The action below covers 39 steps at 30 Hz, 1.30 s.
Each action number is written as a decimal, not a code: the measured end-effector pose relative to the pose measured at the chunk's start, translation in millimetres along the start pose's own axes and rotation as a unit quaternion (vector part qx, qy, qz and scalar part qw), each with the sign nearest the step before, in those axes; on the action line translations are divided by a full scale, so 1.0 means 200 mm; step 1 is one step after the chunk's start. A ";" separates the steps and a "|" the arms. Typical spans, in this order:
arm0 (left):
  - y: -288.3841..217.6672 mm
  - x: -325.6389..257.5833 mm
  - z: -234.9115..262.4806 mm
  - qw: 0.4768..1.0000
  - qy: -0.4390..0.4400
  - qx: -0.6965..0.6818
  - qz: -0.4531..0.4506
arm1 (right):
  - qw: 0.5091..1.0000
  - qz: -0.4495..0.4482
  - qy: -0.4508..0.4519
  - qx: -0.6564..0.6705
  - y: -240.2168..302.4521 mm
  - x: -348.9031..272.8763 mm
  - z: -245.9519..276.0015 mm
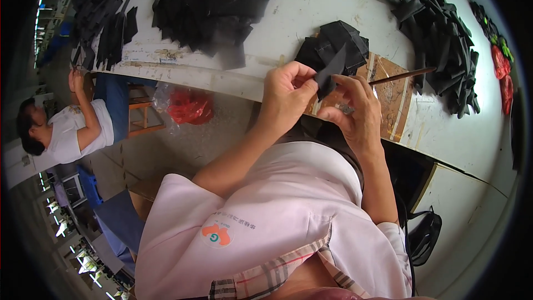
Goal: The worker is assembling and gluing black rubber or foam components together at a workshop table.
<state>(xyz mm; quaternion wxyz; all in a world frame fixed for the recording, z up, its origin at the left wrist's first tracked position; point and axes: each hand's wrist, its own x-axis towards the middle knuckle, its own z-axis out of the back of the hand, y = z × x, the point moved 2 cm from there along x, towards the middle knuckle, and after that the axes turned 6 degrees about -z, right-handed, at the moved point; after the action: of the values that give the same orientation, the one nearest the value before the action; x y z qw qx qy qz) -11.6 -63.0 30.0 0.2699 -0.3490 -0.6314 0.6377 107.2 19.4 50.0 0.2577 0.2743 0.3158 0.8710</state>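
Observation:
My left hand (286, 95) is closed, pinching a small black fabric piece (332, 73) between thumb and fingertips. Close by on its right side, my right hand (360, 110) has curled fingers at the fabric's edge, its thumb held apart below. A thin brown rod (405, 75) sticks out to the right from behind the right hand's fingers and appears to be held in them; its other end is hidden. Just beyond both hands, a small stack of black fabric pieces (345, 39) rests on the table, beside a worn brown board (397, 100).
Large heaps of black pieces lie on the white table (311, 0): one heap (214, 5) at the back, another (444, 44) at the right. Red bundles (501, 69) sit at the far right. Left, a person (69, 128) sits by a wooden stool (145, 111) and red plastic bag (190, 105).

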 end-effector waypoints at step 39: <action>-0.02 0.02 -0.09 0.931 -0.154 0.181 -0.279 | 0.620 -0.398 0.084 0.671 -0.04 0.02 -0.17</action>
<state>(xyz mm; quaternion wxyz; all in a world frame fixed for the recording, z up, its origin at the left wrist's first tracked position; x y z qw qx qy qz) -1.2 -48.9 34.0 0.3946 -0.0016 -0.6110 0.6862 84.5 14.2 24.4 0.2960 0.1436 0.9111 0.2485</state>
